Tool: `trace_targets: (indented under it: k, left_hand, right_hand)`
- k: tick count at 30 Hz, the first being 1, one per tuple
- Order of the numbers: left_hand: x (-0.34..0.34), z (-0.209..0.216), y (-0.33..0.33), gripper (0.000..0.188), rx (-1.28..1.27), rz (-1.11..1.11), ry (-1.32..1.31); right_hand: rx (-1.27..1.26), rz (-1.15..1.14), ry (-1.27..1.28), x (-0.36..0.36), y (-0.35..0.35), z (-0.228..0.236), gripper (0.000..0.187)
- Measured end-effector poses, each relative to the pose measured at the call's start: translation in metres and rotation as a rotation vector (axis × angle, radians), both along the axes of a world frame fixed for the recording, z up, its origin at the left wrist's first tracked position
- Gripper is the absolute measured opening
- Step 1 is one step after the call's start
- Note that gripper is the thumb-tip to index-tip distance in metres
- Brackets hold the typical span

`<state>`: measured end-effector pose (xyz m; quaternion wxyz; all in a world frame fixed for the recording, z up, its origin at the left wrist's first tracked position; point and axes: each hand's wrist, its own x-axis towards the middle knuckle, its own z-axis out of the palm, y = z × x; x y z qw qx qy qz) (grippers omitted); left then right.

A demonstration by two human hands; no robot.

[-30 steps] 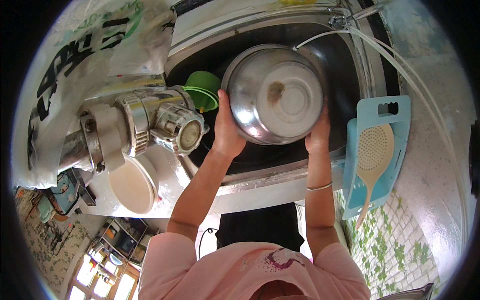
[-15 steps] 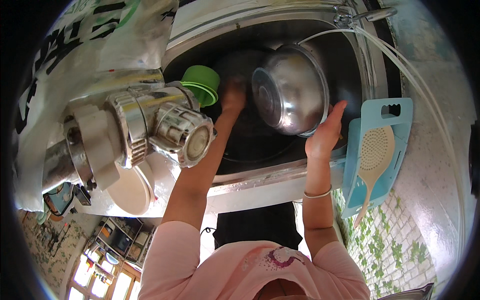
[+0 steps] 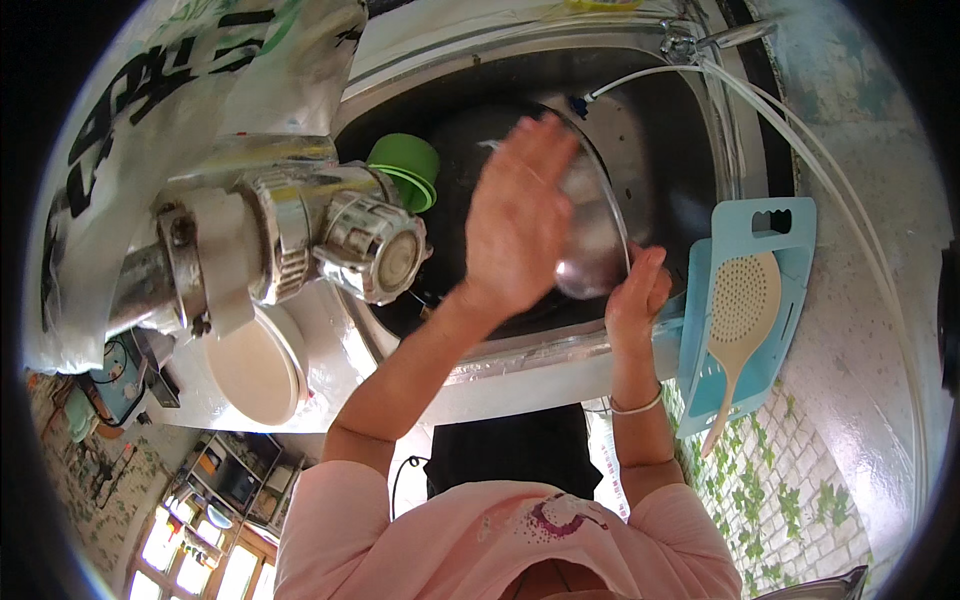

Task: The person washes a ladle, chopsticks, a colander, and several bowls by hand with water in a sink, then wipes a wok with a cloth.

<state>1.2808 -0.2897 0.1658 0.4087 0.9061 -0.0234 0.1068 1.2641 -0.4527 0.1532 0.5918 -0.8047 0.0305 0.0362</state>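
Note:
A shiny metal basin is tipped on its side in the dark sink, its outer wall toward the left. My right hand grips its rim at the lower right, thumb up. Fingers stretched out and slightly blurred, my left hand lies over the basin's outer side and hides much of it. Whether the palm touches the metal, I cannot tell. Left of that hand, a green plastic cup-shaped container sits at the sink's left side.
A thin white hose arches into the sink from the tap. A light-blue rack with a beige slotted ladle hangs at the right. Large metal machine juts in from the left, above a round cream lid.
My left hand has risen from the sink bottom beside the green container and moved right, over the basin. The basin has turned and shifted slightly left, uncovering the hose end.

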Motion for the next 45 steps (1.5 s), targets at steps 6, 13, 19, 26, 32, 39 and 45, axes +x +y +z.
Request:
trace_targets:
  k: [6, 13, 19, 26, 32, 39, 45]
  left_hand:
    - [-0.011, -0.055, 0.044, 0.042, -1.785, 0.259, 0.83]
    - [-0.092, -0.076, 0.012, 0.031, -2.03, 0.333, 1.005]
    - [-0.094, -0.07, 0.018, 0.028, -2.133, 0.646, 1.093]
    - [-0.113, -0.075, 0.019, 0.035, -2.144, 0.572, 0.968]
    - [-0.11, -0.076, 0.029, 0.034, -2.101, 0.524, 0.937]
    - [-0.107, -0.066, 0.039, 0.025, -1.594, 0.554, 0.835]
    - [-0.053, -0.03, 0.033, 0.022, -0.068, 0.178, 0.281]
  right_hand:
    - [0.135, 0.096, -0.255, -0.031, -0.008, 0.033, 0.036]
    - [-0.049, 0.833, -0.23, -0.012, 0.012, 0.085, 0.029]
    - [0.279, 1.361, -0.547, -0.05, 0.104, 0.118, 0.013]
    - [0.275, 1.57, -0.835, -0.147, 0.236, 0.096, 0.008]
    - [0.069, 1.591, -0.945, -0.172, 0.263, 0.061, 0.008]
    - [0.286, 0.979, -0.969, -0.105, 0.218, 0.07, 0.024]
    - [-0.091, 0.544, -0.458, -0.022, 0.089, 0.038, 0.019]
